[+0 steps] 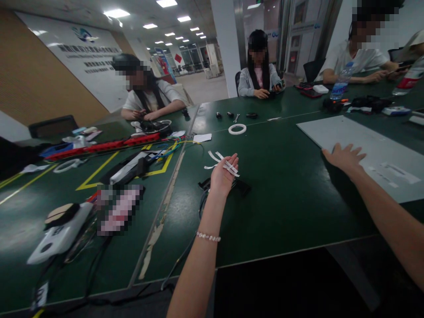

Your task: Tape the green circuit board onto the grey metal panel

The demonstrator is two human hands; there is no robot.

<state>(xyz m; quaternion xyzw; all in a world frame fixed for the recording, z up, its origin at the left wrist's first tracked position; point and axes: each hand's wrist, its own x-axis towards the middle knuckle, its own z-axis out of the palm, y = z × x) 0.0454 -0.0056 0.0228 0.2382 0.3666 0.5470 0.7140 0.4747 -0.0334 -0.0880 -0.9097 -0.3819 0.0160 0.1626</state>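
My left hand (222, 179) is raised over the table, palm turned up. Several thin white strips (231, 168) lie across its fingers and stick out past the thumb side; they look like paper or tape. Beneath this hand is a dark object (243, 187) with a cable, partly hidden by the wrist. On the right, my right hand (346, 159) rests with spread fingers on the left edge of a flat grey board (334, 129). White strips (400, 172) lie on the board's surface. Beyond my left hand is a white tape roll (231, 129), lying flat.
A small wrench (236, 118) and small black parts (230, 115) lie farther back on the green table (278, 212). Red power strips (112, 145), cables and a white device (61, 234) occupy the left. Bottles (342, 81) stand at right. Several people sit around the table.
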